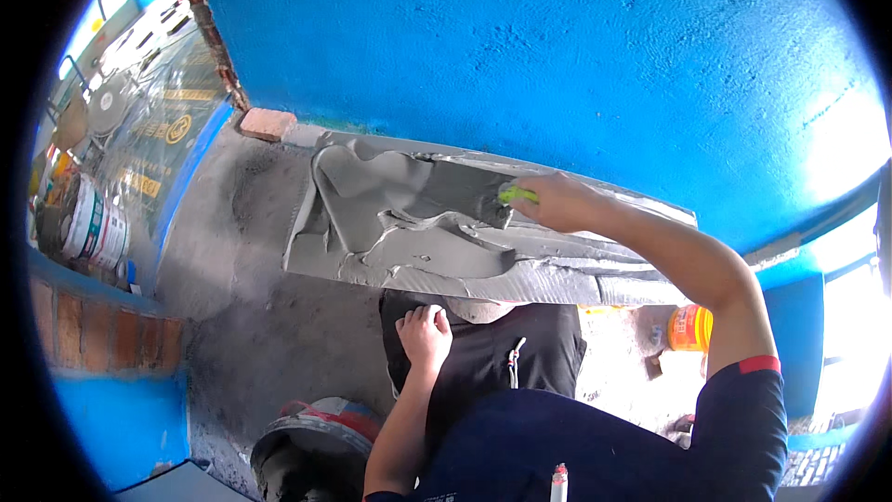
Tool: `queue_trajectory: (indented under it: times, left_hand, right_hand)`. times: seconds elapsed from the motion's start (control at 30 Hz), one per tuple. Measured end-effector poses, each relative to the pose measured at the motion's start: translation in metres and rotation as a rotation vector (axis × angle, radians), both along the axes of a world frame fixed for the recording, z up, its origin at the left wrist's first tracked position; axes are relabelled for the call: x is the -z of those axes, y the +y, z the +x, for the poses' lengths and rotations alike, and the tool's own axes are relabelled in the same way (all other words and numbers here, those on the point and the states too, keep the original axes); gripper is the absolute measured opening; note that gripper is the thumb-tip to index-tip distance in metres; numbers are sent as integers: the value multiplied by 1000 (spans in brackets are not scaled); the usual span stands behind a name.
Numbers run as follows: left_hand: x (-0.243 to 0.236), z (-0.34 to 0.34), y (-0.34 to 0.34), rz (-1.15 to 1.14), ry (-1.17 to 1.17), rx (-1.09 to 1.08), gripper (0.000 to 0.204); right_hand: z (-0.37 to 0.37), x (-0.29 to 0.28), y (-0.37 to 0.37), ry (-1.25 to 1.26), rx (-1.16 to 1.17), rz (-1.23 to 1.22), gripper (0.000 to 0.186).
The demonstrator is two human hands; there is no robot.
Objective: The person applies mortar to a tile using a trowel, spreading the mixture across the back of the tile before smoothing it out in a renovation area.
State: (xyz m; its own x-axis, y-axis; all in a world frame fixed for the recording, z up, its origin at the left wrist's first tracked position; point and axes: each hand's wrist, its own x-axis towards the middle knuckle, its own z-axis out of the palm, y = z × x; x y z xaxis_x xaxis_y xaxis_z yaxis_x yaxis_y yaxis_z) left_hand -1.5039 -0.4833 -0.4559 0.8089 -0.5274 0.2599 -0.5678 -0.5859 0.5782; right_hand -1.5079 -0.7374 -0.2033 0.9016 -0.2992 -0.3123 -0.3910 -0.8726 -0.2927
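A long slab (641, 294) lies in front of me along the foot of the blue wall, its top coated in thick wet grey mortar (437, 256) with ridges and swirls. My right hand (562, 203) is closed round the bright green handle of a trowel (492, 207). The trowel's blade is smeared grey and rests in the mortar, partly hidden by it. Below the slab's near edge, my left hand (425, 336) sits over my dark trousers with its fingers curled in and nothing visible in them.
A bucket (316, 446) with grey mix stands at lower left. The blue wall (520, 56) rises behind the slab, with a brick (268, 125) by its left end. An orange bucket (689, 327) is at right, a white bucket (93, 223) at far left. Plastic sheeting (177, 130) covers a stack there.
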Motion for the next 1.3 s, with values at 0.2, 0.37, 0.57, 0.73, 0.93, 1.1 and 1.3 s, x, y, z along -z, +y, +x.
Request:
queue_trajectory:
  times: [0.2,0.37,0.57,0.73,0.93,1.1,1.3]
  left_hand:
    - [7,-2,4,-26,8,-27,8]
    - [-4,-6,3,-76,15,-37,7]
    - [-4,-10,-8,-50,-8,-9,8]
    - [-2,-16,-1,-18,-28,-2,10]
    - [-9,-31,14,-19,-39,13,14]
    - [-55,-48,20,96,79,14,18]
    - [-101,-64,23,220,-10,-1,17]
  right_hand:
    - [-80,-15,-20,143,236,-51,42]
    - [-139,-4,-31,-56,907,695,43]
    - [-60,29,56,43,688,837,43]
    - [-88,22,23,14,131,75,38]
    - [-227,8,-61,118,549,-38,39]
    - [-330,2,-130,81,1116,27,42]
    - [-272,15,-59,-57,1393,927,52]
